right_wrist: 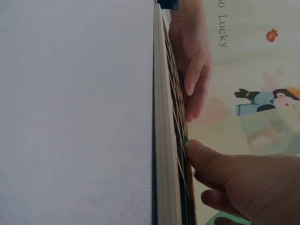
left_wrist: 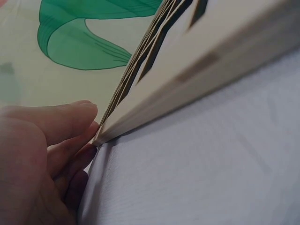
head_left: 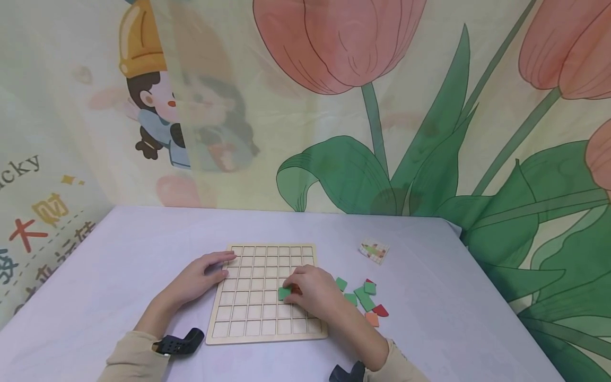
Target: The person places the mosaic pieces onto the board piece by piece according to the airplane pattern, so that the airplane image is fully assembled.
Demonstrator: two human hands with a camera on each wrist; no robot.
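Observation:
A wooden grid board with square cells lies flat on the white table. My right hand reaches over its right half and pinches a small green square tile between thumb and fingers, close over a cell right of the middle. In the right wrist view the thumb lies at the board's surface, with a sliver of green tile beside it. My left hand rests at the board's upper left edge, fingers extended; in the left wrist view its fingertips are right at the board's corner.
Right of the board lie several loose tiles: green ones, red pieces and an orange one. Farther back is a small patterned card. Black wrist devices sit by the left and right sleeves. A printed curtain hangs behind.

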